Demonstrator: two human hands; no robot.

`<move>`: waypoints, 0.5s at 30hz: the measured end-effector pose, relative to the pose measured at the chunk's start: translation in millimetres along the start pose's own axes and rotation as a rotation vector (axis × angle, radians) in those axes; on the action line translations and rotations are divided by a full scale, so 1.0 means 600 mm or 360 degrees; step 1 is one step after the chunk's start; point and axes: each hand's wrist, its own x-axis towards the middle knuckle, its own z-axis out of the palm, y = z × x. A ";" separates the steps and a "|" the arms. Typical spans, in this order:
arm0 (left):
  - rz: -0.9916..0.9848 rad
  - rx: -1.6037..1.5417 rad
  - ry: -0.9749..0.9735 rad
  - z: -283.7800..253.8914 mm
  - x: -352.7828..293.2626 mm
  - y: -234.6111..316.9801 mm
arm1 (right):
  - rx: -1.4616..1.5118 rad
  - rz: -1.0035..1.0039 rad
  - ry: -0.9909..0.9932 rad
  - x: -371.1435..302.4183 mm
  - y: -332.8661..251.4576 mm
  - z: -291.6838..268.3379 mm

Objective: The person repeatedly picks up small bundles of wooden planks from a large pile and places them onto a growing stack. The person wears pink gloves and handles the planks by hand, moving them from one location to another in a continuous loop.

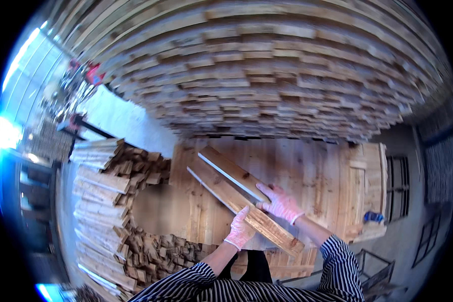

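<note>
Two narrow wooden boards lie slantwise in front of me over a broad wooden work surface [307, 171]. My left hand [240, 231], in a pink-and-white glove, is closed on the lower edge of the nearer board [267, 225], around its middle. My right hand [282, 203], gloved the same way, grips the near end of the farther board [231, 171]. A dark knot shows on the farther board's face, and its long edge looks pale. The undersides of both boards and some of my fingers are hidden.
A tall stack of boards [267, 80] rises along the far side. To the left are heaped cut wood pieces [105, 211]. A small blue object [373, 217] rests at the right end, near a metal frame [377, 267]. Red-and-metal machinery [80, 83] stands far left.
</note>
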 end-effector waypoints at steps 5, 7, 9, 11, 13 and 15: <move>0.0330 -0.0059 0.0066 -0.047 -0.050 0.075 | -0.0643 -0.0458 -0.0023 0.267 -0.072 -0.019; 0.0450 -0.0076 0.0119 -0.061 -0.068 0.089 | -0.0950 -0.0559 0.0098 0.356 -0.084 -0.015; 0.0455 -0.0147 0.0097 -0.077 -0.085 0.100 | -0.1130 -0.0447 0.0087 0.417 -0.094 0.003; 0.0410 -0.0168 0.0186 -0.092 -0.096 0.110 | -0.1129 -0.0223 -0.0088 0.447 -0.107 0.024; 0.0339 -0.0257 0.0306 -0.102 -0.098 0.121 | -0.1209 -0.0075 0.0016 0.433 -0.127 0.045; 0.0417 -0.0214 0.0276 -0.105 -0.094 0.133 | -0.1046 -0.0160 -0.0018 0.381 -0.158 0.065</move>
